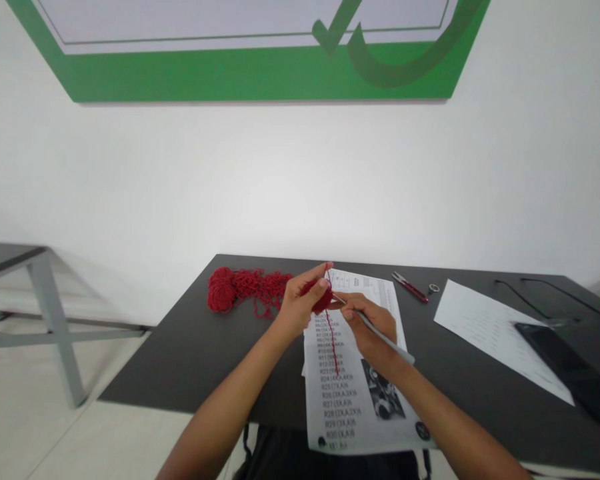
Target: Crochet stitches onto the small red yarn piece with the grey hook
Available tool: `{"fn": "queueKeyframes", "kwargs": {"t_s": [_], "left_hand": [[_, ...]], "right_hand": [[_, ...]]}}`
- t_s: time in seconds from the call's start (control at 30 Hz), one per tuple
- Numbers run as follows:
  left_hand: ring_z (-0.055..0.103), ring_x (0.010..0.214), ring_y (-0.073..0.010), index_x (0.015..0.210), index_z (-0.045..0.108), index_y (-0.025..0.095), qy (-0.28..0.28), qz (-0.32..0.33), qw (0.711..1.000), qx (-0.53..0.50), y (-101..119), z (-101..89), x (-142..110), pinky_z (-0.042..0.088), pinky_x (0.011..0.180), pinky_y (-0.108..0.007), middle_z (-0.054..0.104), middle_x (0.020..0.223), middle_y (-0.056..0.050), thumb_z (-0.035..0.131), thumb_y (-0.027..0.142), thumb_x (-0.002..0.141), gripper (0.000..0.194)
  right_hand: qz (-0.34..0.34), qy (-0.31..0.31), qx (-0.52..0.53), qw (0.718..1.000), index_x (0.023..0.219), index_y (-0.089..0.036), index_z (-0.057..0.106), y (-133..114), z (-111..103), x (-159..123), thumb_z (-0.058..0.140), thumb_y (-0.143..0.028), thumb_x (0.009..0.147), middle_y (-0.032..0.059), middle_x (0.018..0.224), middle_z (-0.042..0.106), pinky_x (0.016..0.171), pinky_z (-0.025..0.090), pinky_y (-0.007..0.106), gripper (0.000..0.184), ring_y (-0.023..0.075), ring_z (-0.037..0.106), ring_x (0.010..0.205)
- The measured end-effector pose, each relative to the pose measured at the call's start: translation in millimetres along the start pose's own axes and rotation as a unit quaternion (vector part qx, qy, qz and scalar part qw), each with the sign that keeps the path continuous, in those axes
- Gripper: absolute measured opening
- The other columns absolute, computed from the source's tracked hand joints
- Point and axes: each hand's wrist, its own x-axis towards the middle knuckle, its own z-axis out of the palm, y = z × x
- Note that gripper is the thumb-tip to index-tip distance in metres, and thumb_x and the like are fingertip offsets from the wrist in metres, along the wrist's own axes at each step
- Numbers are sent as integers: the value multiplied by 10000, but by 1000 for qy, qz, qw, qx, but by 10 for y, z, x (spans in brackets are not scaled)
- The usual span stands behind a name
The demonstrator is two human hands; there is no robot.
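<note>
My left hand (pixel 300 300) pinches a small red crocheted piece (pixel 323 300) between thumb and fingers, above a printed pattern sheet (pixel 353 393). My right hand (pixel 370 327) grips a grey crochet hook (pixel 385 339), its tip pushed into the red piece. A strand of red yarn (pixel 333 347) hangs down from the piece over the sheet. A loose heap of red yarn (pixel 243 290) lies on the dark table (pixel 190 360) to the left of my left hand.
Red-handled snips (pixel 410 287) and a small ring (pixel 433 289) lie behind the sheet. A second paper (pixel 485 327), a black phone (pixel 570 367) and a thin black cable (pixel 540 287) lie at the right. Another table's grey leg (pixel 55 327) stands at the left.
</note>
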Motion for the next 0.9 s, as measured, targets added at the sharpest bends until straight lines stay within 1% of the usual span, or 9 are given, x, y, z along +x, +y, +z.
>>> {"fn": "queueKeyframes", "kwargs": {"t_s": [0.07, 0.13, 0.3, 0.4, 0.47, 0.57, 0.7, 0.8, 0.9], "left_hand": [[477, 487, -74, 1212, 743, 141, -24, -51, 997, -53, -4, -14, 14, 358, 459, -213, 640, 662, 2, 809, 486, 766, 567], [402, 405, -53, 1231, 728, 127, -43, -83, 992, -88, 7, -26, 23, 286, 401, -202, 593, 582, 28, 821, 479, 756, 598], [354, 372, -32, 1177, 740, 110, -37, -82, 989, -117, 68, -23, 21, 231, 373, -187, 589, 554, 33, 859, 448, 727, 575], [413, 394, -41, 1121, 755, 110, -17, -96, 986, -136, 81, -17, 28, 259, 388, -176, 601, 567, 23, 880, 454, 699, 559], [460, 416, -53, 1067, 763, 105, -3, -109, 983, -150, 78, -14, 37, 303, 406, -173, 597, 568, 20, 893, 462, 676, 545], [457, 414, -52, 1024, 763, 101, 6, -130, 977, -170, 72, -6, 43, 332, 410, -169, 574, 555, 30, 894, 474, 665, 534], [416, 409, -38, 993, 761, 94, 10, -137, 971, -195, 78, 17, 29, 319, 395, -159, 563, 557, 36, 904, 459, 648, 522], [485, 453, -54, 978, 761, 98, 10, -137, 965, -221, 86, 33, 11, 382, 432, -160, 601, 596, 19, 922, 440, 618, 522], [544, 497, -71, 955, 763, 102, 11, -144, 957, -251, 83, 41, 3, 433, 471, -167, 643, 633, -2, 933, 421, 600, 506]], "right_hand": [[-16, -19, -6, 1000, 828, -272, 707, -10, -27, 28, 603, -476, 959, 23, 1107, 796, 864, 571, 339, 264, 224, 743, 991], [-57, -35, -26, 997, 845, -275, 703, -18, -69, 72, 605, -434, 968, 22, 1107, 798, 894, 566, 358, 224, 222, 735, 1007], [-191, -35, -135, 972, 851, -283, 697, -7, -149, 147, 623, -315, 967, 25, 1090, 802, 886, 576, 407, 141, 225, 706, 976], [-217, -42, -153, 963, 862, -278, 691, 17, -135, 132, 596, -296, 980, 43, 1121, 793, 897, 584, 420, 152, 226, 704, 986], [-207, -43, -136, 968, 872, -274, 683, 32, -112, 109, 572, -327, 992, 50, 1132, 789, 910, 587, 426, 172, 229, 704, 1011], [-170, -48, -92, 980, 872, -278, 670, 38, -79, 72, 557, -395, 997, 43, 1144, 790, 931, 587, 426, 205, 233, 708, 1055], [-70, -40, 7, 997, 879, -284, 666, 16, -22, 5, 575, -447, 982, 42, 1180, 782, 943, 590, 418, 214, 247, 731, 1087], [0, -16, 110, 994, 895, -273, 653, -15, 49, -52, 587, -442, 979, 53, 1188, 781, 943, 601, 425, 199, 254, 755, 1067], [24, -11, 166, 986, 943, -262, 636, -40, 105, -81, 583, -466, 977, 78, 1159, 790, 951, 605, 462, 213, 269, 764, 1057]]}}
